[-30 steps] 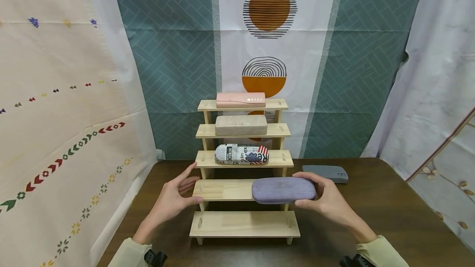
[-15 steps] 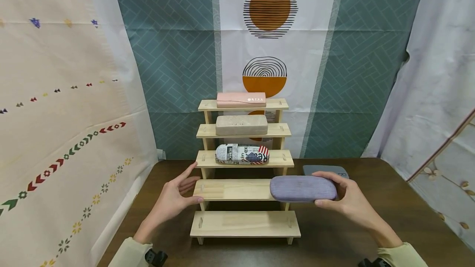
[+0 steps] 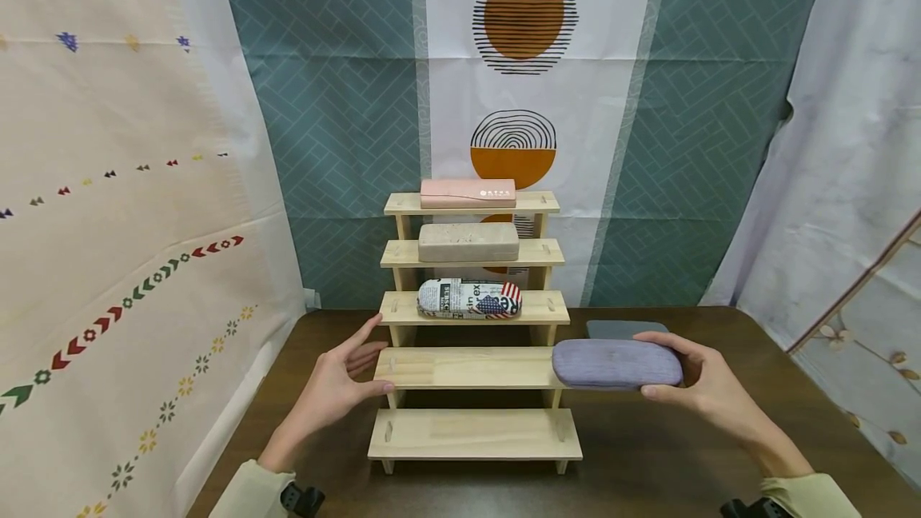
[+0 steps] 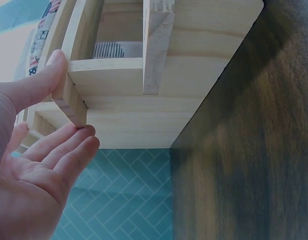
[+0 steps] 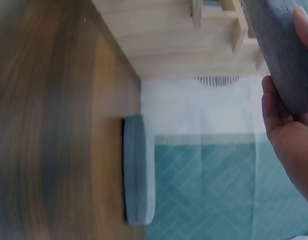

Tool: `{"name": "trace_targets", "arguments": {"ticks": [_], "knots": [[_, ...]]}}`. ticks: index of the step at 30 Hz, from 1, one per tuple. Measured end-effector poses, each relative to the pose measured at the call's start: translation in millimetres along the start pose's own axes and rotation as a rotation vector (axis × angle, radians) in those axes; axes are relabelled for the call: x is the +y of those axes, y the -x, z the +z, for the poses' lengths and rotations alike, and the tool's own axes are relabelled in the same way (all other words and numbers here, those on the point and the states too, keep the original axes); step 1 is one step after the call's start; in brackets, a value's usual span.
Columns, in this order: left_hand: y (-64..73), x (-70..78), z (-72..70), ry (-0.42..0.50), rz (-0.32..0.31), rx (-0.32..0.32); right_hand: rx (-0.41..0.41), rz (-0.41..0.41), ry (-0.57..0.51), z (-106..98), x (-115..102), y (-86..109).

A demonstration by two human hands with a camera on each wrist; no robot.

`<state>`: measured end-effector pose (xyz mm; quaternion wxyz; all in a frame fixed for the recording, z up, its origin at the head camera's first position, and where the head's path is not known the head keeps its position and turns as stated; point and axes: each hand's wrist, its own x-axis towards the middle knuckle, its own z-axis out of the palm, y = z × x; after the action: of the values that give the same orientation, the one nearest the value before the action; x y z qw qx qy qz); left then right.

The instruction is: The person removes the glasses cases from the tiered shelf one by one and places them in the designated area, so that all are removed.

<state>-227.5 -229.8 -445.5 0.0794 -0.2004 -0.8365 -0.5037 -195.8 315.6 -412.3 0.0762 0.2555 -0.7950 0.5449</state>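
My right hand (image 3: 708, 378) grips a purple, fabric-look glasses case (image 3: 615, 364) by its right end, fingers above and thumb below. The case overlaps the right end of the second-lowest step and extends past it; in the right wrist view the same glasses case (image 5: 286, 50) is held up off the dark table. My left hand (image 3: 331, 386) is at the left end of a pale wooden stepped display rack (image 3: 460, 366). In the left wrist view its thumb lies on one side of a step's end and its fingertips on the other, pinching the board.
On the upper steps sit a pink case (image 3: 468, 194), a beige case (image 3: 468, 243) and a newspaper-print case (image 3: 469, 299). Behind the purple one, a grey case (image 5: 136, 170) lies on the table (image 3: 647, 454). Patterned cloths (image 3: 345, 142) hang around the back and sides.
My right hand has carried the purple glasses case rightward, from over the second-lowest step to mostly beyond its right end. The left hand stays where it was on the rack.
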Motion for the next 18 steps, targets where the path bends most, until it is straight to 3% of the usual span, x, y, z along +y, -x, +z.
{"name": "trace_targets", "arguments": {"ticks": [9,18], "knots": [[-0.2,-0.7,-0.1,0.008,-0.011,0.004,-0.013,-0.018,0.007,-19.4,13.5,4.0],[-0.3,-1.2,-0.2,0.013,-0.012,0.000,-0.023,0.022,0.004,-43.9,29.3,13.5]]}}
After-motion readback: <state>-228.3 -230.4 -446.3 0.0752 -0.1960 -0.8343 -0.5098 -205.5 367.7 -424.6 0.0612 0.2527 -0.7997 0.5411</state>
